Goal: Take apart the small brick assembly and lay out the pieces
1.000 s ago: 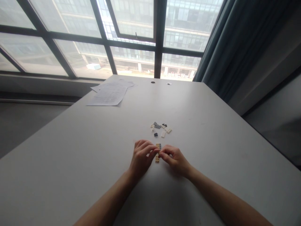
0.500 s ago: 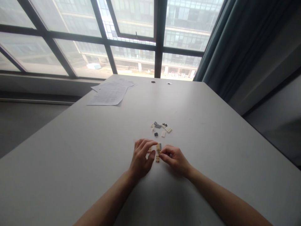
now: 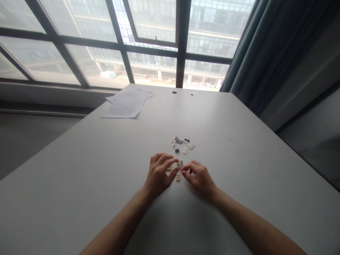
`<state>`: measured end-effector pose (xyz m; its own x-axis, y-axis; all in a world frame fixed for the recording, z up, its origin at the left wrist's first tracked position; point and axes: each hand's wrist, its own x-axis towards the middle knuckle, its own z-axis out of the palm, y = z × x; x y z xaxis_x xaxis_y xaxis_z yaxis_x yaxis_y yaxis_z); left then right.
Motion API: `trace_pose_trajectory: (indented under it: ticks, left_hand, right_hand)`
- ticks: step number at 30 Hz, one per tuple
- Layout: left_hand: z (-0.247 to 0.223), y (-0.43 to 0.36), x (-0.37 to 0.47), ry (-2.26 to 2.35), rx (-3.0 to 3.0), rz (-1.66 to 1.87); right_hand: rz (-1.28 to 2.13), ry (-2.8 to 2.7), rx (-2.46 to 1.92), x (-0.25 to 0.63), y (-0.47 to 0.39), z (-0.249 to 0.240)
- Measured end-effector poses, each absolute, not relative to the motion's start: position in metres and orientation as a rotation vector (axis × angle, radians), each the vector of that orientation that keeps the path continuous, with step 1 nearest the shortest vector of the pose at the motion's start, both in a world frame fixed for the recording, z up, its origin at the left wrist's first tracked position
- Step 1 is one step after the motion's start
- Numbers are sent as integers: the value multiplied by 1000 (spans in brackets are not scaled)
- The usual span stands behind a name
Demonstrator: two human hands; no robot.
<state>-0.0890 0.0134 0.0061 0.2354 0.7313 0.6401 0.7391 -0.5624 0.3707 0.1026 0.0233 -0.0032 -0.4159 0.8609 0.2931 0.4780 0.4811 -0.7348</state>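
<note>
A small tan and blue-grey toy building brick piece (image 3: 180, 164) sits between the thumb and index finger of my left hand (image 3: 160, 173). My right hand (image 3: 198, 177) is just right of that piece, its fingers curled and the thumb and index tips slightly apart. I see nothing clearly held in it. Below the gap between my hands lies a tan studded brick (image 3: 178, 177) on the table. Another tan brick (image 3: 169, 168) shows partly behind the left thumb and fingers.
On the white table (image 3: 239, 159), several loose pieces lie beyond my hands: a grey plate (image 3: 179, 140), a dark brick (image 3: 177, 151), a white tile (image 3: 185, 151) and a cream plate (image 3: 191, 146). Printed papers (image 3: 124, 106) are at the far left. A dark curtain (image 3: 255, 63) hangs right.
My right fingertips have drawn slightly away from the tan piece they pinched. The left thumb and index have closed in around the tan and blue-grey piece. The view has shifted slightly.
</note>
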Motion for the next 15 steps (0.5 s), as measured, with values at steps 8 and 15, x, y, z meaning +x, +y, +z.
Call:
trace_pose_trajectory:
  ticks: [8, 15]
  left_hand:
    - [4, -5, -107, -1574, -2711, -873]
    - [-2, -5, -101, -1575, -2765, -791]
  right_hand:
    - [375, -2471, -1085, 97, 15, -5]
    - [370, -2460, -1086, 96, 15, -6]
